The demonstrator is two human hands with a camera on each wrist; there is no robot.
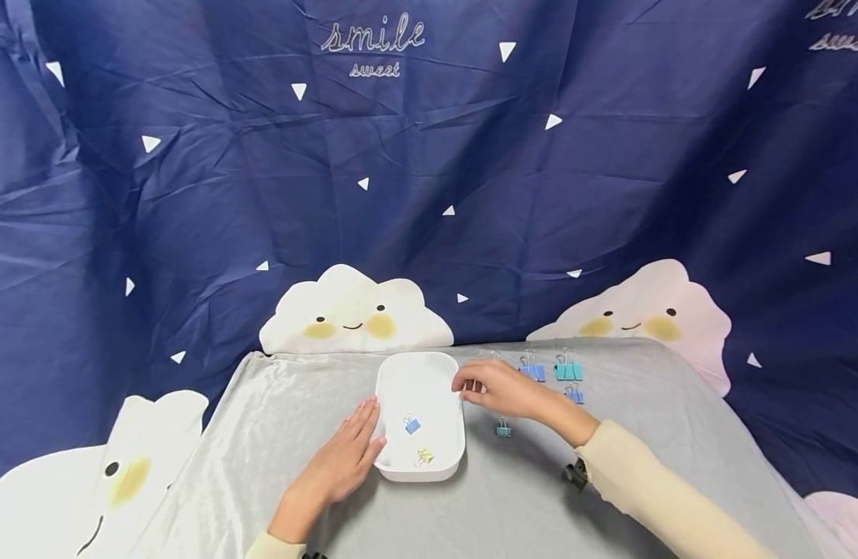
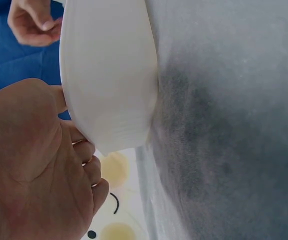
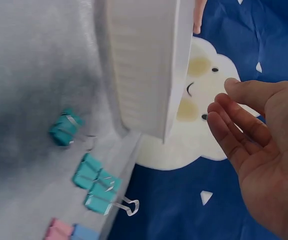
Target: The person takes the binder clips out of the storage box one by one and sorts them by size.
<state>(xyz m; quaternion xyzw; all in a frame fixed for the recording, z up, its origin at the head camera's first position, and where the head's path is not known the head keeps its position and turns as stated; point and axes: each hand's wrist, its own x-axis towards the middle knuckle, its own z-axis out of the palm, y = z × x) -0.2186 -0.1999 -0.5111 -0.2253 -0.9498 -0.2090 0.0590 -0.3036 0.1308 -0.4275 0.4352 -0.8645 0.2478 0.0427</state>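
A white plastic tray (image 1: pixel 420 475) stands on the grey cloth, holding a blue binder clip (image 1: pixel 411 425) and a yellow binder clip (image 1: pixel 425 456). My left hand (image 1: pixel 341 454) rests against the tray's left rim, fingers extended along it. Over the right rim is my right hand (image 1: pixel 501 387), its fingers loosely bent. In the right wrist view, a gap shows between thumb and fingers, with nothing held. To the right of the tray lie a blue clip (image 1: pixel 533 373), a teal clip (image 1: pixel 569 371), a smaller blue clip (image 1: pixel 574 395) and a small teal clip (image 1: pixel 503 429).
Teal clips (image 3: pixel 103 192) and a pink clip (image 3: pixel 57 229) lie beside the tray in the right wrist view. Grey velvety cloth (image 1: pixel 540 497) covers the table. Behind it hangs a dark blue curtain (image 1: pixel 415 140) with clouds and white triangles.
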